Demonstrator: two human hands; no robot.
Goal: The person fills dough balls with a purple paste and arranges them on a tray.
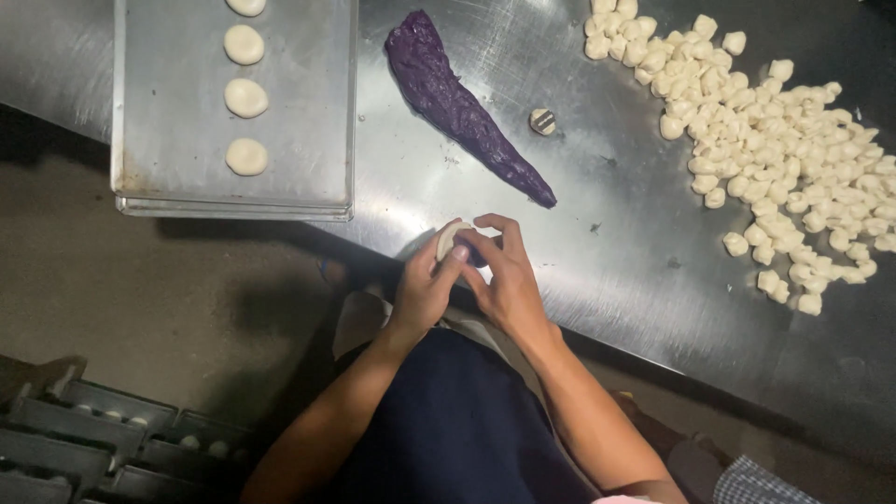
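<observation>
— Both grips, what do they clamp?
— Left hand [422, 285] and right hand [504, 275] are closed together around one pale dough ball [451, 239], mid-frame at the bench [607, 243] edge.
— Beyond them?
— Purple filling log [457, 103] above; dough pieces [784, 159] upper right; tray [177, 187] upper left.

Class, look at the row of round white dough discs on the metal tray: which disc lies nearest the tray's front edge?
The lowest round white dough disc, last in the row on the metal tray; the other discs all lie farther back.
</observation>
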